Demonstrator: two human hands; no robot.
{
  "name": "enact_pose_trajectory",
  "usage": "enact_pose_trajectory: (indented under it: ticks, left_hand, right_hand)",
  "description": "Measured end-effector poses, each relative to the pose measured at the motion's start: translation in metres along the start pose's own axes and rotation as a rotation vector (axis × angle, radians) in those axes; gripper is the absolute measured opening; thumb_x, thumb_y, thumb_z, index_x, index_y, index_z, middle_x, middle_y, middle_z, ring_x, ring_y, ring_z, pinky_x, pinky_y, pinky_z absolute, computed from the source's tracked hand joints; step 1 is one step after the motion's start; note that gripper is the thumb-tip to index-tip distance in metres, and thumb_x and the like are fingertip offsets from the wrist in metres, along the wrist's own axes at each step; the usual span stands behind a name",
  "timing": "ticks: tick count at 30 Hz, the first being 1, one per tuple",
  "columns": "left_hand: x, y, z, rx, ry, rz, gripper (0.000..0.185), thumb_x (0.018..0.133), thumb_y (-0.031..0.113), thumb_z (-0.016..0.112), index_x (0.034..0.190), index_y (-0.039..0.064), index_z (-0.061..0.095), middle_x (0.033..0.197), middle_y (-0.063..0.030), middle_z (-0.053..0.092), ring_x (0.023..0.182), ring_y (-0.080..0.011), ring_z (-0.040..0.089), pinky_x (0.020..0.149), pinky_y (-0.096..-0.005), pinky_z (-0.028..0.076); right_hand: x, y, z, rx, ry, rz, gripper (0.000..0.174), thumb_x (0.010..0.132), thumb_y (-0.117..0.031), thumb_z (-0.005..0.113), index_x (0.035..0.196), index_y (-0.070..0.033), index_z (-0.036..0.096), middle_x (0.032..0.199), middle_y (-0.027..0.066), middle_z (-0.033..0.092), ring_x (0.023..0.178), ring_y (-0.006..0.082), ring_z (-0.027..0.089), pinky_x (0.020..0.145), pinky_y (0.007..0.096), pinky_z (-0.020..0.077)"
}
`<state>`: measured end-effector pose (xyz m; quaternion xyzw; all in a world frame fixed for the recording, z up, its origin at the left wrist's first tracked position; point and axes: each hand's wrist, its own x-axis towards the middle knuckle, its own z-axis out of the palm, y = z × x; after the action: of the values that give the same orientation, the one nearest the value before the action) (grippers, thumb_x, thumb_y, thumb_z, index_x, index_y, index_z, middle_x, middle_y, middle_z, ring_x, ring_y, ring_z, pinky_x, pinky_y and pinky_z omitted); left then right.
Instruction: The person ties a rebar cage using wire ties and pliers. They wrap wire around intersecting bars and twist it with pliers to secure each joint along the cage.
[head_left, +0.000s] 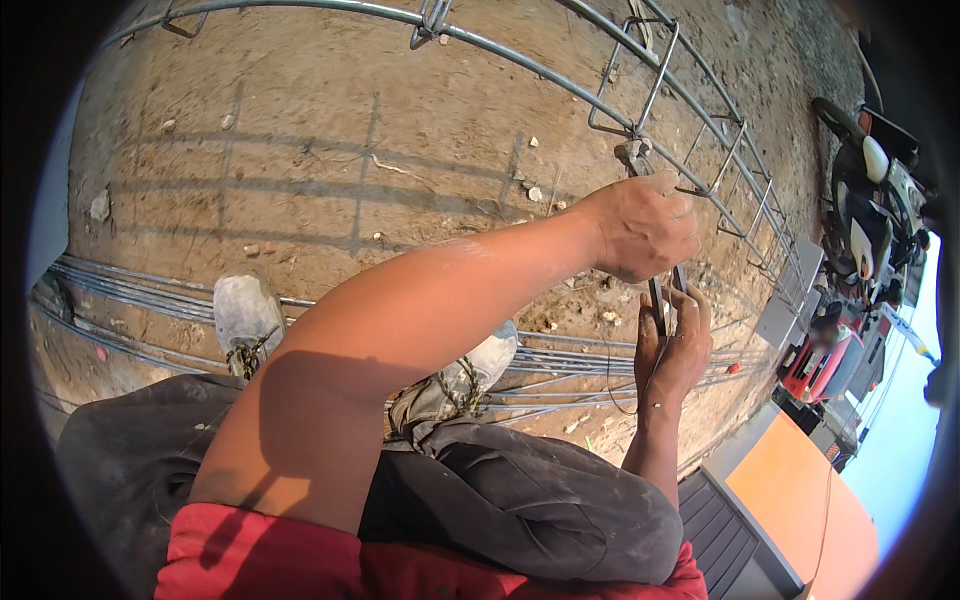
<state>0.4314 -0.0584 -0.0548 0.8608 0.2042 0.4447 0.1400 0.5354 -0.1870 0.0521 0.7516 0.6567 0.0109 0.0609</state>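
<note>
My left hand is closed around the middle of steel end-cutting pincers, its arm reaching across from the lower left. The pincers' head touches or nearly touches a bar of the rebar cage, by a wire stirrup. Below it, my right hand has its thumb and fingers around the handle ends. A thin tie wire loops beside the right palm and wrist. The cage has long bars with rectangular stirrups and curves from upper left to right. The pincers' jaws are partly hidden.
Loose steel bars lie on the dirt ground beneath my shoes. Small stones are scattered about. At the right stand a motorcycle, a red vehicle and an orange-walled structure.
</note>
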Motion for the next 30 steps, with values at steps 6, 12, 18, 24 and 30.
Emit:
enact_pose_trajectory:
  ticks: [6,12,18,24,30]
  left_hand:
    - [0.015,0.006,0.009,0.012,-0.003,-0.107,0.011,0.075,0.018,0.059,0.065,0.013,0.061,0.065,-0.0031,0.062,0.069,-0.0208,0.064,0.07,-0.0346,0.045]
    - [0.013,0.002,0.017,0.044,-0.023,-0.146,0.011,0.076,0.016,0.058,0.065,0.013,0.062,0.065,-0.0033,0.062,0.071,-0.0209,0.064,0.072,-0.0353,0.046]
    - [0.0,0.002,0.018,0.038,-0.068,-0.073,0.007,0.077,0.018,0.061,0.071,0.017,0.063,0.074,0.0011,0.061,0.086,-0.0188,0.062,0.086,-0.0368,0.044]
    - [-0.04,0.008,0.015,0.087,0.069,0.041,0.019,0.08,0.026,0.065,0.099,0.023,0.063,0.107,0.007,0.058,0.128,-0.0155,0.045,0.116,-0.0432,0.027]
    - [-0.059,-0.006,0.012,0.103,0.083,0.177,0.022,0.08,0.027,0.063,0.101,0.023,0.061,0.111,0.0058,0.057,0.135,-0.0174,0.04,0.123,-0.0443,0.02]
  right_hand:
    - [0.008,0.017,0.014,0.051,0.126,0.19,0.04,0.079,-0.012,0.076,0.113,-0.008,0.056,0.094,0.0105,0.065,0.087,0.0346,0.063,0.075,0.0436,0.0475]
    - [0.029,0.032,0.033,0.085,0.147,0.084,0.027,0.078,-0.018,0.079,0.097,-0.007,0.064,0.086,0.0104,0.064,0.077,0.033,0.062,0.067,0.0422,0.0484]
    - [0.022,0.025,0.047,0.256,0.025,0.23,0.028,0.08,-0.022,0.08,0.085,-0.001,0.062,0.073,0.0161,0.065,0.066,0.0348,0.06,0.061,0.0395,0.0469]
    - [0.008,0.017,0.071,0.524,-0.443,0.286,0.027,0.09,-0.027,0.068,0.094,0.0,0.065,0.076,0.0112,0.064,0.065,0.0214,0.059,0.062,0.0347,0.0462]
    - [0.0,0.016,0.077,1.543,-0.935,0.599,0.017,0.088,-0.017,0.069,0.088,-0.006,0.056,0.069,0.0007,0.048,0.06,0.0131,0.045,0.055,0.0299,0.0372]
